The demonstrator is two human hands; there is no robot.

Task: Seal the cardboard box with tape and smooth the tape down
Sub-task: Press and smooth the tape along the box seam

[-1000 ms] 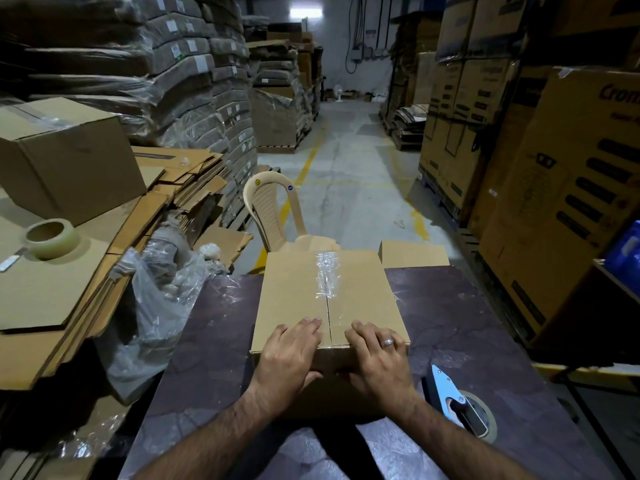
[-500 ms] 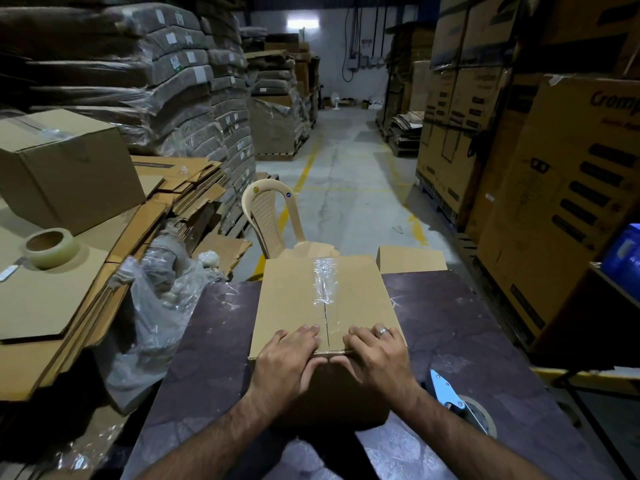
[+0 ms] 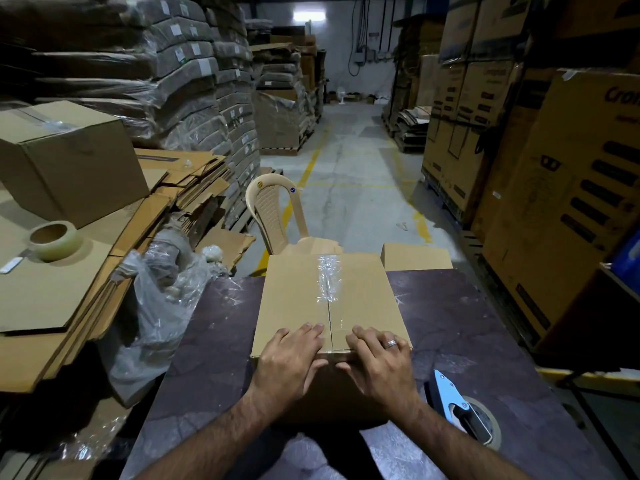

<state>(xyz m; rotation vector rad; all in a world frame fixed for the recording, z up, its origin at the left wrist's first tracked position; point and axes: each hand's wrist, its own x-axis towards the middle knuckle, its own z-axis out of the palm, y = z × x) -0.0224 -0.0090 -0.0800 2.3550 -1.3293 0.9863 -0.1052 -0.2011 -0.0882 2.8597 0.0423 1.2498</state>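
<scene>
A closed cardboard box [image 3: 294, 303] stands on the dark table [image 3: 460, 327] in front of me. Clear tape [image 3: 328, 282] runs along its centre seam, wrinkled at the far half. My left hand [image 3: 291, 362] lies flat over the near top edge, left of the seam, fingers on top and thumb on the front face. My right hand [image 3: 377, 362], wearing a ring, rests the same way right of the seam. Both press on the box near the tape's end. A blue tape dispenser [image 3: 460, 407] lies on the table to the right of my right hand.
A spare tape roll [image 3: 55, 240] sits on stacked flat cardboard [image 3: 52, 299] at the left, beside another box [image 3: 69, 161]. Crumpled plastic wrap [image 3: 162, 306] hangs off the table's left edge. A beige plastic chair [image 3: 277, 216] stands behind the box. Large cartons [image 3: 568, 209] line the right.
Both hands slid toward me along the box top to its near edge, thumbs dropping over the front face. The box stayed in place.
</scene>
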